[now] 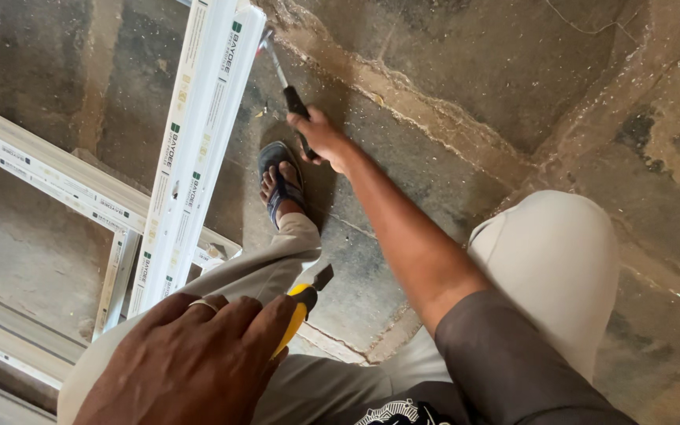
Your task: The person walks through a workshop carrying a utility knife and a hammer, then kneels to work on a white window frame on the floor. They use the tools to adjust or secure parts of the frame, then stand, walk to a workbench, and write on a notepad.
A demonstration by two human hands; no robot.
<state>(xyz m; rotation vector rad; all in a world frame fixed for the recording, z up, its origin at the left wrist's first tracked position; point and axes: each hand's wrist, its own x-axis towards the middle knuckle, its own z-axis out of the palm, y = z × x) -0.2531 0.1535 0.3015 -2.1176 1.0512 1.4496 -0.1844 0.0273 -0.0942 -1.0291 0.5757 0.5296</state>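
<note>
Left hand [190, 358] closed on yellow-handled chisel [302, 307], rested on knee | right hand [320, 135] clamped on black-gripped metal hammer [281, 75], head touching long white plastic window profile [198, 134] laid over white frame [49, 177] | seating judged unfinished.

We get one head-worn view, looking steeply down at our own hands, knees and the concrete floor [450, 71], close in.

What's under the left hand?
Under the left hand: a yellow-handled tool with a dark tip poking out past the fingers, lying on the trouser leg. Most of its handle is hidden by the hand.
</note>
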